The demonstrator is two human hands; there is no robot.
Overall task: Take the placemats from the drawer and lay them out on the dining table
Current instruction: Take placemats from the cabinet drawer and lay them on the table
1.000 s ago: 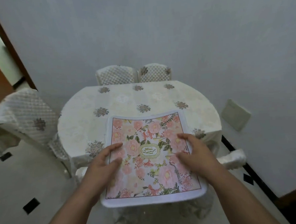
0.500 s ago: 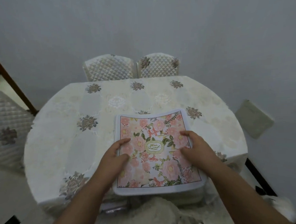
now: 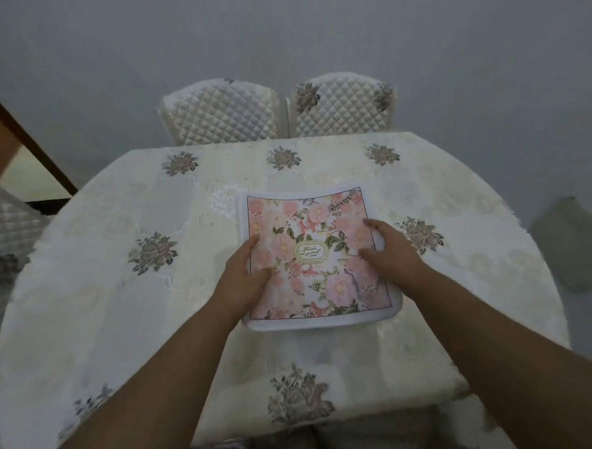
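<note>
A stack of floral placemats (image 3: 308, 223), pink roses with a white border and a gold oval in the middle, lies over the middle of the oval dining table (image 3: 148, 321), which wears a cream cloth with embroidered flowers. My left hand (image 3: 246, 278) grips the stack's left edge and my right hand (image 3: 390, 253) grips its right edge, thumbs on top. The stack's layered edges show at its left side. I cannot tell whether it rests fully on the cloth.
Two quilted chairs (image 3: 218, 113) (image 3: 341, 107) stand at the table's far side against the grey wall. Another quilted chair (image 3: 3, 236) is at the left, beside a brown door frame (image 3: 26, 135). A grey panel (image 3: 573, 240) sits low at the right.
I have come up to the table carrying the stack. It has gone from hanging over the near edge to the table's middle, both hands holding it throughout.
</note>
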